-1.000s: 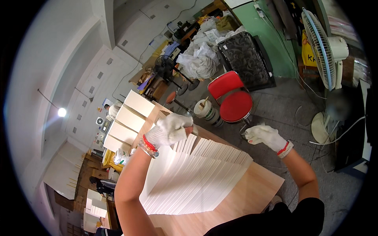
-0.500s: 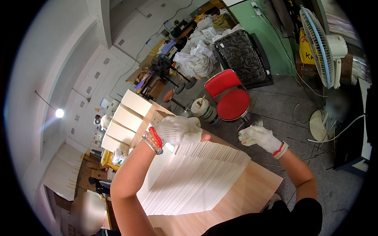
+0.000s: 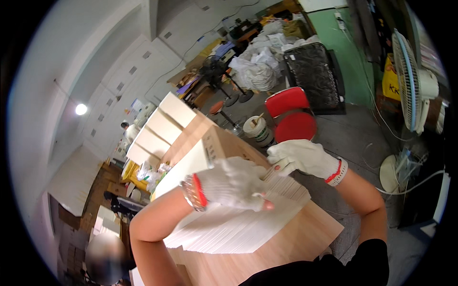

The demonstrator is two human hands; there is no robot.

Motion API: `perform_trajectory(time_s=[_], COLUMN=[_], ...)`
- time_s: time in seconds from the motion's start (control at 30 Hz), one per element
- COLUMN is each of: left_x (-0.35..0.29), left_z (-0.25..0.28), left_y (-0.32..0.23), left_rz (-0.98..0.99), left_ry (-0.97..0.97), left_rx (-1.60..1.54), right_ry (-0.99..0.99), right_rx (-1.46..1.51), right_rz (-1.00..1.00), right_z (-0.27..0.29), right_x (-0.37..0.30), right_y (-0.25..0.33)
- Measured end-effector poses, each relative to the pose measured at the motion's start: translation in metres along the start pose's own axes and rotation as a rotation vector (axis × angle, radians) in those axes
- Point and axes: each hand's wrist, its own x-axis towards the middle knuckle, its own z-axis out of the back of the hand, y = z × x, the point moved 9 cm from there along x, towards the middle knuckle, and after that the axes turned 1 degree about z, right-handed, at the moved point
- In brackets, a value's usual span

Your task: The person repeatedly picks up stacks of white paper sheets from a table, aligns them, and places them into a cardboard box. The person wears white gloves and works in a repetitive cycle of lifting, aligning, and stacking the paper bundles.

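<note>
See sheets [image 3: 234, 229] at lower centre, with edges slanting up rightward, below left hand [image 3: 234, 183], and with upper end near bent fingers of right hand [image 3: 305, 159]; cannot tell whether gripping any with either.

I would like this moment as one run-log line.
left gloved hand: over white stack; right gloved hand: at stack's edge; stack: on wood-grain tabletop
</note>
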Motion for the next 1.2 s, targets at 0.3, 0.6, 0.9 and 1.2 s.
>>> perform_trajectory(time_s=[0.3, 0.6, 0.9, 1.2], left_x=[-0.212, -0.225, -0.23, -0.319], left_z=[-0.058, -0.296, -0.342, -0.365], left_y=[0.107, 0.159, 0.169, 0.042], left_rz=[0.453, 0.421, 0.17, 0.855], left_ry=[-1.16, -1.316, -1.049, -1.008], left_rx=[-0.216, -2.321, -2.336, -1.739], right_ry=[0.462, -0.067, -0.081, -0.186], right_rx=[-1.286, -0.53, -0.314, -0.323], right_rz=[0.023, -0.568, -0.368, -0.255], right_z=[-0.108, -0.086, -0.147, -0.145], right_x=[0.058, 0.048, -0.009, -0.036], right_y=[0.027, -0.008, -0.031, -0.072])
